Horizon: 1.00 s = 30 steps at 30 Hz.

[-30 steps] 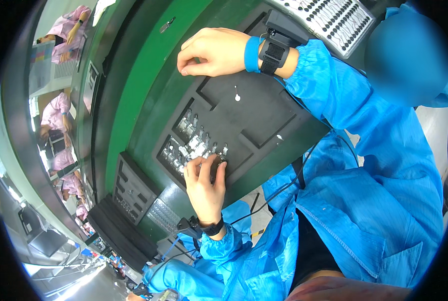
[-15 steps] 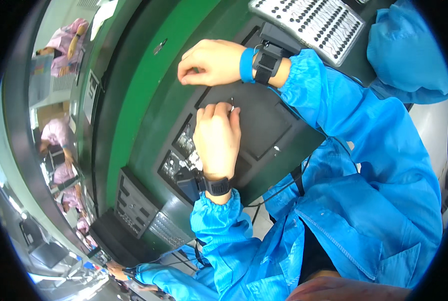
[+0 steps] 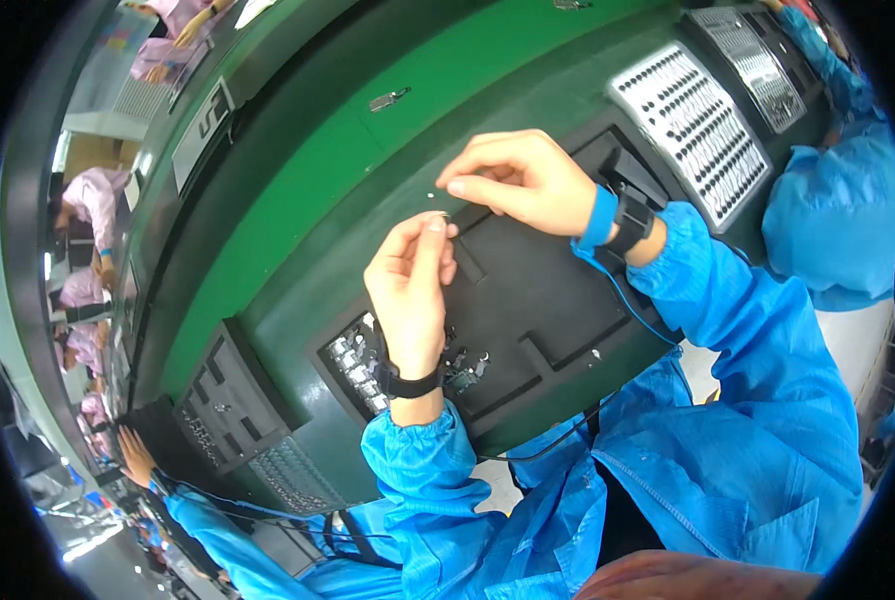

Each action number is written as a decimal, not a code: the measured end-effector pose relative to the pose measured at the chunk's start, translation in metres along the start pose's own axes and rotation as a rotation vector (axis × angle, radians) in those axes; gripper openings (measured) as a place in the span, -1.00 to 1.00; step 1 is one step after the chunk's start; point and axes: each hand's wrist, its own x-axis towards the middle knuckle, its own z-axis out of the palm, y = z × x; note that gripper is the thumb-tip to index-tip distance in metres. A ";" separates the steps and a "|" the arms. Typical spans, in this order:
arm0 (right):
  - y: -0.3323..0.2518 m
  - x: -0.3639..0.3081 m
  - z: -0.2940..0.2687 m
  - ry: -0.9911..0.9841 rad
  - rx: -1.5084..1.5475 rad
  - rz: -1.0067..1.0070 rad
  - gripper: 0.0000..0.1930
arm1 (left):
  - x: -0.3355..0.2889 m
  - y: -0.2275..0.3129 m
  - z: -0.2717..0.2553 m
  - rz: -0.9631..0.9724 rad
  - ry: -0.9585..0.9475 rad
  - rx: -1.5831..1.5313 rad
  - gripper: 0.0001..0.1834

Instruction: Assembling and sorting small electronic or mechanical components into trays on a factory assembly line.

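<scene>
My left hand (image 3: 412,285) is raised over the black foam tray (image 3: 527,345), palm turned up. Its thumb and index finger are pinched on something tiny at their tips, too small to name. Facing it from the right, my right hand (image 3: 527,185) has thumb and index fingertips drawn together; whether anything lies between them is hidden. A tiny white speck (image 3: 430,195) shows between the two hands. Small metal parts (image 3: 357,368) fill a tray compartment beside my left wrist, and more dark and silvery parts (image 3: 464,370) lie in the neighbouring one.
A white tray (image 3: 687,135) with rows of black-tipped wired parts stands at the right. Another compartmented tray (image 3: 232,400) lies at the left. A small metal piece (image 3: 389,99) rests on the green strip. Co-workers sit either side; one hand (image 3: 137,455) shows far left. A blue cord (image 3: 617,290) trails from my right wristband.
The view has shifted. My left hand has turned from palm down to palm up, and my right hand has come round so that its fingertips point towards the left hand's.
</scene>
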 end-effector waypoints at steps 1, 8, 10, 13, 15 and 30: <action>0.000 -0.002 0.002 -0.006 0.038 0.037 -0.81 | -0.001 0.001 0.003 0.001 0.000 0.015 -0.80; -0.010 0.000 0.001 -0.091 0.229 0.268 -0.79 | -0.006 0.010 0.008 0.058 0.053 0.107 -0.82; -0.008 0.001 0.000 -0.102 0.246 0.278 -0.79 | -0.005 0.008 0.007 0.083 0.052 0.110 -0.82; -0.009 0.001 -0.001 -0.113 0.265 0.287 -0.79 | -0.002 0.005 0.008 0.076 0.038 0.106 -0.82; -0.007 0.001 0.003 -0.117 0.277 0.284 -0.80 | -0.002 0.003 0.006 0.083 0.027 0.132 -0.82; 0.013 0.015 -0.014 -0.054 0.422 0.267 -0.82 | -0.005 0.023 0.015 0.252 0.139 0.252 -0.71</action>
